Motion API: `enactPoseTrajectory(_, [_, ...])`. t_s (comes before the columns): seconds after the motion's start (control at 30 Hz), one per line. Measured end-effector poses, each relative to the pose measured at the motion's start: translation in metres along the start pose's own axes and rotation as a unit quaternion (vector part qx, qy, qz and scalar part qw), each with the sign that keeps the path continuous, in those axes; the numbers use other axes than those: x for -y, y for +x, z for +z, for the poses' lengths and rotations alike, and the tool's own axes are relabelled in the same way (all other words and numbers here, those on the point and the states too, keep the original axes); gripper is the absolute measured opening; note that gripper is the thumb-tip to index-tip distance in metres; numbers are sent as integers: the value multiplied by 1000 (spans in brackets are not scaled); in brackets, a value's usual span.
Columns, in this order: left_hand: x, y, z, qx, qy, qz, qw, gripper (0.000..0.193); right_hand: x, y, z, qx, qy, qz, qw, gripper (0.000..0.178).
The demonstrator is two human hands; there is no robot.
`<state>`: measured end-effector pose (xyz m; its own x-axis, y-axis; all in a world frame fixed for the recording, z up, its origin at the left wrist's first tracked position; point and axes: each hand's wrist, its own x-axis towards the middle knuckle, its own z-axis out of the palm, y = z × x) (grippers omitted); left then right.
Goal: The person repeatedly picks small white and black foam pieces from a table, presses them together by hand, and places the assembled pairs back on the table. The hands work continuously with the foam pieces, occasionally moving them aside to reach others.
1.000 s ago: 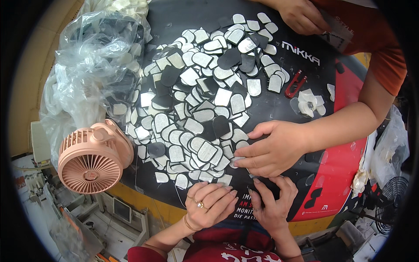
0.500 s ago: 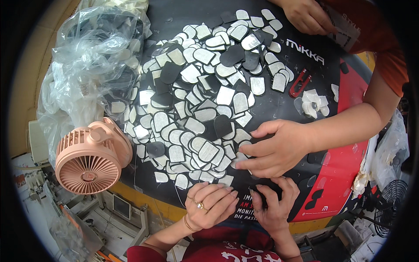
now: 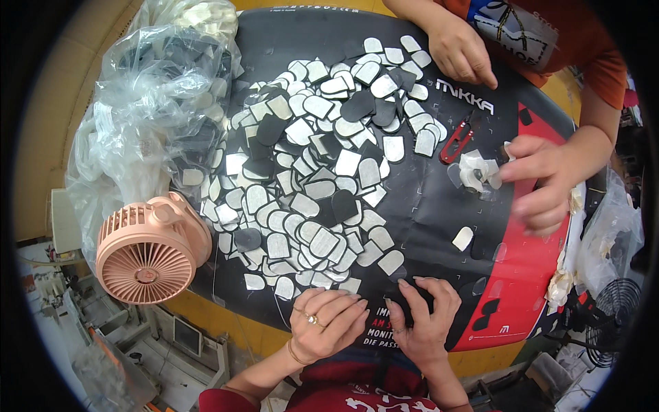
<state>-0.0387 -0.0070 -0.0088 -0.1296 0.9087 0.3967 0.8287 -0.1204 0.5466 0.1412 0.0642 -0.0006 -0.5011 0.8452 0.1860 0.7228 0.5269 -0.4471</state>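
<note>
From my seat, the desk (image 3: 439, 206) wears a smooth black and red printed sheet with a faint sheen, and the flat tongue-shaped pieces (image 3: 309, 172) on it look matt, some grey-white like paper backing, some black like foam or felt. I see a crinkled, glossy clear plastic bag (image 3: 147, 117), a smooth peach plastic fan (image 3: 147, 250) and red plastic-handled snips (image 3: 456, 145).

Under the fingers of the right hand (image 3: 424, 312) lies a dark piece, mostly covered. The left hand (image 3: 326, 323) hides whatever it presses. Far beyond both hands, the clear bag (image 3: 151, 103) blurs its contents, perhaps more cut pieces.
</note>
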Motion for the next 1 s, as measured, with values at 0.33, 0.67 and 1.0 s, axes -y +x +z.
enactPoseTrajectory(0.33, [1,1,2,-8,1,7,1000,22,0,1,-1,3,6,-5,1000,32])
enactPoseTrajectory(0.67, [-4,9,4,-36,-4,12,999,18,-2,0,-1,-13,10,-11,1000,29])
enactPoseTrajectory(1.0, [-4,6,7,-47,7,13,999,19,-1,1,-1,-27,22,-15,999,27])
